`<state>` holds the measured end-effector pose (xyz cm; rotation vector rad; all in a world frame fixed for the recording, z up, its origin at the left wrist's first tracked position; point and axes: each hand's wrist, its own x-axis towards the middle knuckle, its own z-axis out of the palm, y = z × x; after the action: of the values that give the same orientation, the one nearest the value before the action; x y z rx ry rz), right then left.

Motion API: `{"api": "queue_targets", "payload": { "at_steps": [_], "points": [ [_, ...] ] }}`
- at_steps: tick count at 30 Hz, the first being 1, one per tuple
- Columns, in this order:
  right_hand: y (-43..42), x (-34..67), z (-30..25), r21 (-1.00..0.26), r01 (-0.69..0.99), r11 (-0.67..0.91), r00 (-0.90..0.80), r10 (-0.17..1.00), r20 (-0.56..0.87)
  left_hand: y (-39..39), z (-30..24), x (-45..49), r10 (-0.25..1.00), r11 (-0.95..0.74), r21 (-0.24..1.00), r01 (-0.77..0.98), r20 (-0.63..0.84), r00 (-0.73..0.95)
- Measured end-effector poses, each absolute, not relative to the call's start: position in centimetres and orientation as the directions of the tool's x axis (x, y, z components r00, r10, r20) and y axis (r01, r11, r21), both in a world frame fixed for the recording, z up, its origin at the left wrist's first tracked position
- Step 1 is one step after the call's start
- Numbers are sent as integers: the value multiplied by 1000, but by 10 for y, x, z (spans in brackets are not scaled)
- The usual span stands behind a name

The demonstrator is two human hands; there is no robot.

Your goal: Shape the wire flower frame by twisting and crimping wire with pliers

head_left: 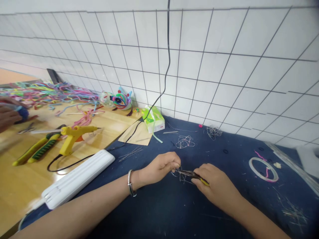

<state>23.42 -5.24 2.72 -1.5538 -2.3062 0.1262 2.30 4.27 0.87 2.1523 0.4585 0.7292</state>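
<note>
My left hand (pixel 163 166) pinches a small frame of bent wire (pixel 183 177) over the dark blue cloth (pixel 159 212). From the right, my right hand (pixel 215 184) grips a pair of needle-nose pliers (pixel 188 173) with dark jaws and yellow-and-black handles. The jaw tips meet the wire just beside my left fingertips. Thin loops of the wire stick out below the jaws. Whether the jaws are fully closed is too small to make out.
Coiled wire (pixel 185 141) and a wire tangle (pixel 214 131) lie behind my hands. A white tape ring (pixel 263 169) is to the right. A white power strip (pixel 79 177), yellow glue gun (pixel 79 136) and large pliers (pixel 45 147) lie left. A co-worker's hand (pixel 10 116) shows at far left.
</note>
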Motion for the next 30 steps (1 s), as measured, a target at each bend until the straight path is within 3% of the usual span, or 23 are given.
{"api": "queue_targets", "payload": {
  "at_steps": [8,12,16,26,30],
  "points": [
    [-53,225,32,-675,725,137,-52,988,145,32,12,26,686,-333,943,12,234,689],
    [-61,207,38,-810,585,48,-56,998,19,19,17,28,700,-292,955,-47,247,670],
    [-69,195,48,-822,564,80,-48,997,64,7,29,26,672,-276,957,-95,262,693],
    [-97,192,61,-775,630,45,100,985,138,3,35,20,572,-502,864,17,318,756],
    [-99,190,62,-743,666,62,117,976,186,5,38,20,477,-572,819,-30,362,801]
  ]
}}
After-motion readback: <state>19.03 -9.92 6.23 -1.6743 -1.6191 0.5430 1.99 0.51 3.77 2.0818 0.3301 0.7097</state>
